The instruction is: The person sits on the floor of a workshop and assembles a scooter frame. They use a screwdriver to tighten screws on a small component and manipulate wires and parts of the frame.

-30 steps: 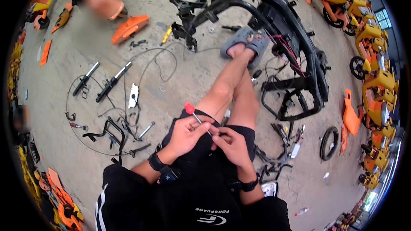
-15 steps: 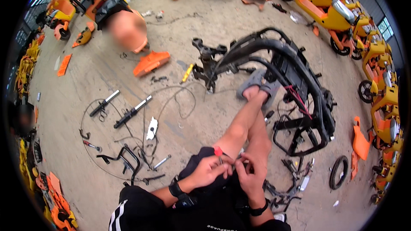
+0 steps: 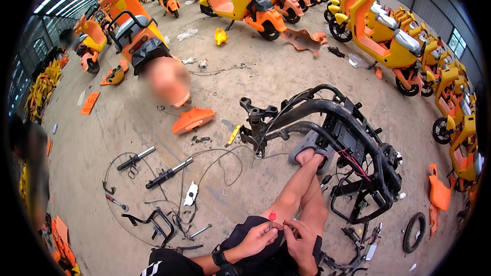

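Orange-and-yellow scooters (image 3: 381, 53) line the right edge of the concrete floor (image 3: 128, 130). Above the person's lap (image 3: 246, 228), the left grip (image 3: 257, 241) is clamped on a slim tool (image 3: 272, 216) with a red handle, its shaft mostly hidden; whether the right grip (image 3: 303, 237), just beside it, closes on anything cannot be told. Beyond stands a black frame (image 3: 327, 106).

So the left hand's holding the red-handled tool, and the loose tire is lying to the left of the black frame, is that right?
Not quite: the loose tire lies to the right of the black frame, as the head view shows. The left hand is indeed holding the red-handled tool.
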Tool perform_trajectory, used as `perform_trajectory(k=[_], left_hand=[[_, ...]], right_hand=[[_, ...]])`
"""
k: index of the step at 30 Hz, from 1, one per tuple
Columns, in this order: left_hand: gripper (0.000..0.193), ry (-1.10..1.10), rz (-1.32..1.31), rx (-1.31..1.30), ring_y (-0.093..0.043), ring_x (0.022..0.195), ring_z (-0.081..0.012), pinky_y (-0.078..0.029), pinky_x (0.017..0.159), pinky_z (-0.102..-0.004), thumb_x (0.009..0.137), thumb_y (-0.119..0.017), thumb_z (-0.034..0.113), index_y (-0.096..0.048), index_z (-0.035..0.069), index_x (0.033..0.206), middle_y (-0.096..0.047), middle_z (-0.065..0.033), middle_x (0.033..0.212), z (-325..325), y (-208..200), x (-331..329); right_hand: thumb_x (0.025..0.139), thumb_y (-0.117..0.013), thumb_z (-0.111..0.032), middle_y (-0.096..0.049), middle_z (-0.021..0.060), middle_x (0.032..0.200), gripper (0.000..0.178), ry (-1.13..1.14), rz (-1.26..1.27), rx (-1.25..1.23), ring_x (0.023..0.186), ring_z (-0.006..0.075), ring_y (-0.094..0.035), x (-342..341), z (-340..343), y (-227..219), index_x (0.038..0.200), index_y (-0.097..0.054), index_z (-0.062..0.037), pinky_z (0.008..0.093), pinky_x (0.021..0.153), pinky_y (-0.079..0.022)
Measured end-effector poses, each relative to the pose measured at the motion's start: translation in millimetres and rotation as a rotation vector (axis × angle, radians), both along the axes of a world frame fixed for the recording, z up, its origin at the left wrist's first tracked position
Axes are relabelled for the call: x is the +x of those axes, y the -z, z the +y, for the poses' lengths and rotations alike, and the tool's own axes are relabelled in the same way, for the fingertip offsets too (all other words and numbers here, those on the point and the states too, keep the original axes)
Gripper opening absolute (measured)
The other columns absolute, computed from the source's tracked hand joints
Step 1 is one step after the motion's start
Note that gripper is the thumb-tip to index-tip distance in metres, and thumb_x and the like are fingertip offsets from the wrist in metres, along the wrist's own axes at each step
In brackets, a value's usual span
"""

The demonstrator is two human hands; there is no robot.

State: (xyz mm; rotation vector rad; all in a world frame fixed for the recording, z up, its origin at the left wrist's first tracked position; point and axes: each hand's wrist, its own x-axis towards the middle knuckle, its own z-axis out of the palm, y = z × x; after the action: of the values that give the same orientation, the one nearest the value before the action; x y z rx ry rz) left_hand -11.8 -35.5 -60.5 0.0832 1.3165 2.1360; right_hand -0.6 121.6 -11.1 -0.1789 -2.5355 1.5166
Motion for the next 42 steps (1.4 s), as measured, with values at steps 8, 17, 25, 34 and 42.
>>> perform_trajectory(k=[8, 17, 25, 34, 42], left_hand=[[0.034, 0.043, 0.044, 0.070, -0.057, 0.083, -0.0124, -0.047, 0.079, -0.0256, 0.104, -0.042, 0.011, -0.049, -0.004, 0.133, -0.063, -0.0086, 0.101, -2, 7, 10], [0.014, -0.030, -0.072, 0.183, -0.065, 0.104, -0.0220, -0.052, 0.096, -0.0349, 0.100, -0.047, 0.002, -0.052, -0.007, 0.110, -0.064, -0.0191, 0.112, -2, 3, 14], [0.006, -0.072, -0.100, 0.068, -0.067, 0.099, -0.0207, -0.056, 0.090, -0.0340, 0.098, -0.052, 0.001, -0.050, -0.003, 0.093, -0.068, -0.0156, 0.101, -1, -9, 10], [0.011, -0.199, -0.104, 0.037, -0.069, 0.084, -0.0186, -0.058, 0.079, -0.0313, 0.094, -0.060, 0.005, -0.060, -0.005, 0.099, -0.070, -0.0150, 0.094, 5, -10, 6], [0.008, -0.276, -0.089, -0.059, -0.067, 0.088, -0.0193, -0.056, 0.079, -0.0340, 0.094, -0.060, 0.005, -0.062, -0.003, 0.095, -0.068, -0.0156, 0.095, 3, -2, 8]], right_hand=[[0.081, -0.070, 0.004, -0.065, 0.0012, 0.075, 0.013, 0.117, 0.038, -0.283, 0.054, 0.0004, -0.043, 9, 3, 20, 0.094, -0.071, 0.0044, 0.0169, 0.048, -0.031], [0.083, -0.069, 0.002, -0.072, 0.0075, 0.089, 0.021, 0.104, -0.098, -0.631, 0.058, -0.0004, -0.047, 15, 6, 39, 0.103, -0.066, 0.0061, 0.0146, 0.052, -0.036], [0.084, -0.069, 0.001, -0.072, 0.0078, 0.091, 0.024, 0.041, -0.081, -0.615, 0.060, 0.0012, -0.049, 19, 4, 26, 0.107, -0.066, 0.0042, 0.0159, 0.053, -0.038], [0.074, -0.079, -0.005, -0.070, 0.0060, 0.094, 0.028, -0.097, -0.063, -0.103, 0.056, 0.0082, -0.051, 33, 17, 8, 0.100, -0.070, -0.0011, 0.0217, 0.050, -0.041], [0.077, -0.076, -0.004, -0.069, 0.0085, 0.086, 0.016, -0.128, 0.155, -0.015, 0.072, 0.0222, -0.069, 33, 12, 26, 0.092, -0.071, -0.0019, 0.0285, 0.059, -0.053]])
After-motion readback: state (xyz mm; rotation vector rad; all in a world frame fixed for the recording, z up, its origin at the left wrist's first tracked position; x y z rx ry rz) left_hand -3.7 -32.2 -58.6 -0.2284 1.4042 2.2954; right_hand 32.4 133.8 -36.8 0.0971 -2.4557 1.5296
